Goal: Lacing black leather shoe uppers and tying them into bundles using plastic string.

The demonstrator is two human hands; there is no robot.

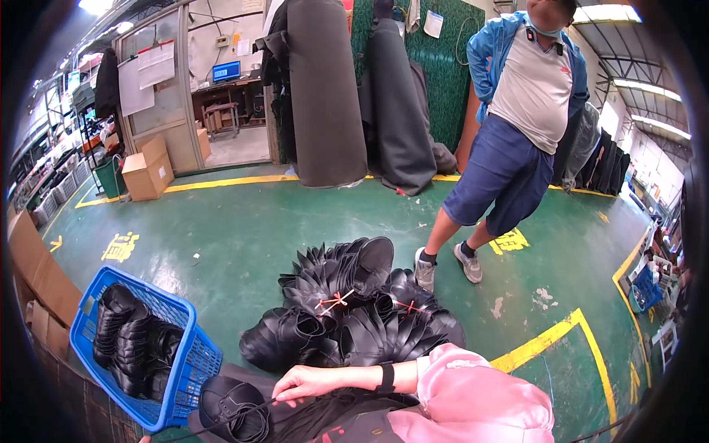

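- 2 hands: the right hand pinches 1 black cord in closed fingers; of the left hand, only a sliver seems to show at the lower edge, so I cannot tell how its fingers stand.
- 1 cord: it slants from the right hand down left, across 1 black stack lying at the lower edge, just beside the basket.
- Black bundles: at least 3 on the green floor past the right hand; they overlap too much for an exact count. 2 ties show, 1 pale and red, 1 red.
- 1 blue basket at the left, with at least 2 rows of black pieces inside.
- 1 pink sleeve and 1 black wristband on the right arm, which hides part of the nearest black material.
- 1 person stands just behind the bundles, shoes close to them.
- Farther back: 2 large dark rolls, 1 open carton and 1 lit screen.
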